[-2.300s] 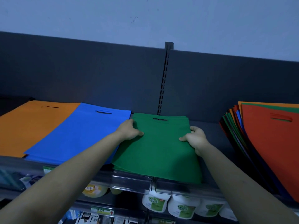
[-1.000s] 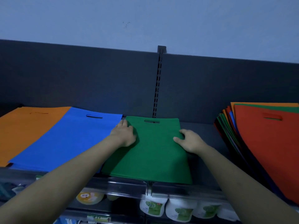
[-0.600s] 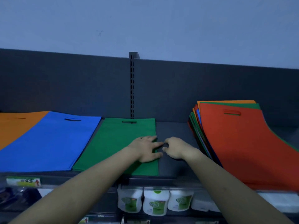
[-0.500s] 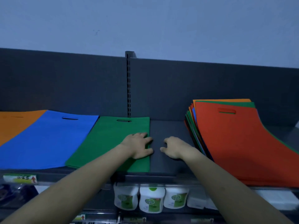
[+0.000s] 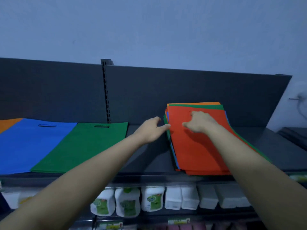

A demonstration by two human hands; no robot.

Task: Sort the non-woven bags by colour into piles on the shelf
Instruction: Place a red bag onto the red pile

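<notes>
From the head camera, the dark top shelf [image 5: 149, 160] is carrying four lots of non-woven bags. At its far left a sliver of the orange pile [image 5: 8, 124] is showing, with the blue pile [image 5: 29, 143] lying partly over it, handle slot towards the back panel [image 5: 207, 90]. The green pile [image 5: 86, 146] is lying just beside the blue one, its near left corner overlapping the blue edge. A bare strip of shelf is separating the green pile from the mixed stack [image 5: 221, 107] on the right, where the red bag [image 5: 199, 150] is lying on top and green, orange and blue edges are peeking out around it. The left hand [image 5: 149, 131] is reaching across the bare strip with fingers fairly straight and spread, gripping nothing – its thumb tip is touching the stack's left edge. The right hand [image 5: 199, 122] is resting on the upper part of the red bag, knuckles up and fingers bent; motion blur is hiding whether it is pinching the fabric, so I cannot tell. Below, the lower shelf is holding a row of white bottles [image 5: 152, 199] with green labels, and plain white packs [image 5: 207, 196] are standing to their right.
</notes>
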